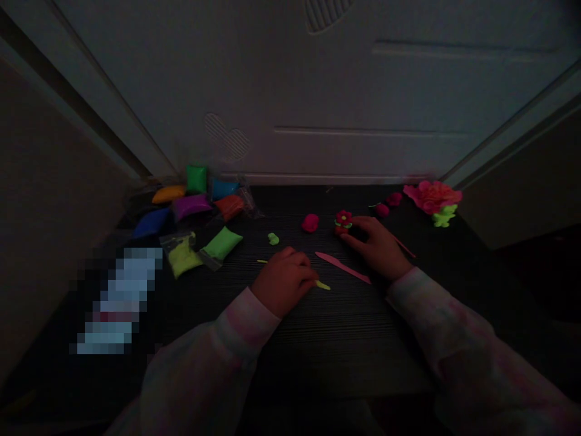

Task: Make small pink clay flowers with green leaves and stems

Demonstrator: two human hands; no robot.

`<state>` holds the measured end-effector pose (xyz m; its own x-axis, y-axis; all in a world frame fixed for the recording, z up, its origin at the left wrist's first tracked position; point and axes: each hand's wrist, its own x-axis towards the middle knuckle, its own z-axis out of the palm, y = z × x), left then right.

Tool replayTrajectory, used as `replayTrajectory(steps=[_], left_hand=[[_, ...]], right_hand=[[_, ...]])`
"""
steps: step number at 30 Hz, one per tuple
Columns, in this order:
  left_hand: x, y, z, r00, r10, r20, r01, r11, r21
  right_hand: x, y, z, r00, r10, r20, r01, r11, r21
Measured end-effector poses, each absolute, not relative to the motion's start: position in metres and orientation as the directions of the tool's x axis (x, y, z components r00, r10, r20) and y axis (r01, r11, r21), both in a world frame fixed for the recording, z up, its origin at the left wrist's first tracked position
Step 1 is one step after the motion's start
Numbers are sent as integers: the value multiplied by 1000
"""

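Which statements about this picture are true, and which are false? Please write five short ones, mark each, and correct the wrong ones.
1. The right hand touches the small potted flower. True.
2. The left hand holds the pink knife-shaped tool. False: it lies on the table, between the hands.
3. The pink lump is farther from the person than the left hand. True.
4. The purple packet lies at the right end of the table. False: it lies toward the left side.
5. The small potted flower has a yellow centre. True.
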<state>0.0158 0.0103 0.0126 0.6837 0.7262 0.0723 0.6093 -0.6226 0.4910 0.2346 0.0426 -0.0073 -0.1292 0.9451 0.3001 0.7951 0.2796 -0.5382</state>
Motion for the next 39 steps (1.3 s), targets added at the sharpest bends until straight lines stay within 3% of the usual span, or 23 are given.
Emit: replayTrajectory(steps=[4, 7, 10, 13, 16, 20, 24, 27, 28, 30, 33, 35, 39], left_hand=[[17, 10, 12, 695, 712, 97, 558, -620, 552], [18, 9, 12, 657, 749, 87, 484, -507, 713], [21, 8, 15, 542, 839, -54, 351, -168, 921], [21, 10, 19, 453, 868, -204, 91, 182, 979], [13, 11, 26, 360, 908, -214, -293, 328, 898], [-9, 14, 33, 219, 958, -185, -629, 284, 724], [-27, 13, 33, 45, 952, -304, -661, 256, 705], [-31, 11, 30, 44, 931, -363, -630, 308, 713], [-31, 11, 29, 45, 927, -372, -634, 314, 706], [-32, 12, 27, 23, 923, -384, -677, 297, 673], [-34, 15, 27, -18, 915, -402, -756, 251, 605], [-35, 16, 28, -23, 913, -407, -778, 239, 580], [-37, 16, 27, -13, 911, -411, -791, 242, 562]], right_hand=[[236, 42, -8, -135, 947, 291, 809, 275, -519], [236, 42, -8, -137, 947, 290, 810, 275, -518], [238, 41, -9, -127, 949, 289, 790, 273, -549], [240, 40, -10, -121, 950, 286, 774, 271, -572], [243, 39, -11, -125, 954, 274, 757, 270, -595], [251, 33, -10, -76, 973, 217, 741, 201, -641], [255, 18, 2, 87, 974, 208, 706, 87, -703], [238, 3, 19, 161, 905, 395, 742, 153, -653], [226, -2, 24, 151, 867, 474, 772, 196, -605], [195, -8, 31, -42, 835, 548, 790, 364, -494], [139, -7, 29, -366, 860, 355, 739, 501, -451], [110, -1, 20, -406, 875, 264, 749, 484, -453], [89, 9, 4, -413, 875, 252, 741, 484, -466]])
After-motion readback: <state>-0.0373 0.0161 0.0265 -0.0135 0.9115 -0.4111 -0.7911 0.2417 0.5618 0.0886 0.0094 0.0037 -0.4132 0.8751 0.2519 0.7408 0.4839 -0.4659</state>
